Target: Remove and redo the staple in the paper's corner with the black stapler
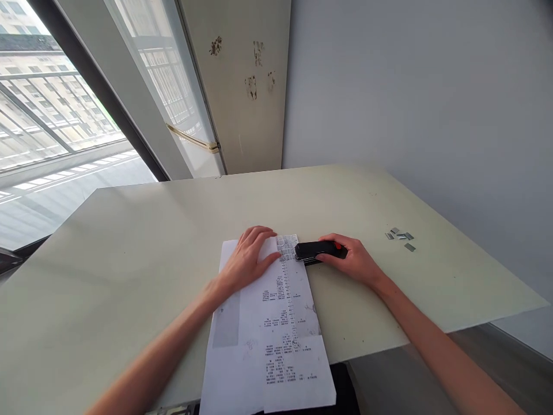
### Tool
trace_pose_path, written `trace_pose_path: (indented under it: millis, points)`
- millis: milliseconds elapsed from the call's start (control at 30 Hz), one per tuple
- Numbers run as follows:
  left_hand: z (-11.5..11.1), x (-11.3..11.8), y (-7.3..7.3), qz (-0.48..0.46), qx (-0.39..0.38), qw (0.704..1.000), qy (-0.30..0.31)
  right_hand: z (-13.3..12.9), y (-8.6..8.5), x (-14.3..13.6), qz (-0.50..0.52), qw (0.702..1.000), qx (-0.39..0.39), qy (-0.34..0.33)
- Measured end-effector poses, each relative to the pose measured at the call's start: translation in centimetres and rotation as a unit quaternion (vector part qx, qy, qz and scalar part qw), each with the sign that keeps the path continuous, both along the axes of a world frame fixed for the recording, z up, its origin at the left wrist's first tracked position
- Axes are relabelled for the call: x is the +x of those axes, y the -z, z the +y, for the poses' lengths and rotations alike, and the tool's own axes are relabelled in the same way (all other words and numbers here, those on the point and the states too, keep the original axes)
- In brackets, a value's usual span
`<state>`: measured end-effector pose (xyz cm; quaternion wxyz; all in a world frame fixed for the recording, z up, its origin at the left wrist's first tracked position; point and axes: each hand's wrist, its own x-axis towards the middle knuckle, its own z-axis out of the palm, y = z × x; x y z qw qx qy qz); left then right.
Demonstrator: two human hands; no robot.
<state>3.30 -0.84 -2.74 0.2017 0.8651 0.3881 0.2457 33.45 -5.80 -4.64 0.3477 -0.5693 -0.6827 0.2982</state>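
Printed paper sheets (285, 323) lie on the table, their near end reaching past its front edge. My left hand (250, 256) rests on the upper part of the paper, thumb and fingers apart, pressing it flat without gripping anything. A black stapler (311, 249) with a small red mark is in my right hand (348, 259), the thumb on the near side and fingers on the far side. The stapler's front end overlaps the paper's right edge near the top corner. Whether its jaws are pressed together cannot be made out.
Several small strips of staples (400, 235) lie on the pale table (164, 242) to the right. A grey wall (410, 86) borders the table's right side. At the back stand a fridge-like cabinet (246, 127) and a window (52, 98). Something black (345, 389) sits below the front edge.
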Motion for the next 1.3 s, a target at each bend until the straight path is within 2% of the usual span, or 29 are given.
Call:
trace_pose_path:
  millis: [133,300,467,633,900,1300]
  points:
    - [-3.5,-0.6,-0.2,0.028,0.033,0.995,0.088,0.0,0.1,0.4,0.002,1.0,-0.01,-0.004]
    - [-6.4,-0.4,0.3,0.063,0.052,0.989,0.12,0.3,-0.2,0.2,0.003,1.0,-0.011,0.007]
    - [-6.5,-0.4,1.3,0.089,0.071,0.987,0.117,0.5,-1.4,-1.8,-0.047,0.998,0.011,0.043]
    - [-6.5,-0.6,1.8,0.088,0.067,0.988,0.105,1.4,-2.8,-3.7,-0.096,0.994,0.02,0.039]
    - [-6.9,-1.0,2.4,0.059,0.061,0.993,0.086,3.0,-4.0,-5.0,-0.133,0.985,-0.113,0.004]
    - [-7.1,-1.0,2.4,0.069,0.042,0.994,0.077,3.1,-4.0,-5.2,-0.158,0.975,-0.157,0.018]
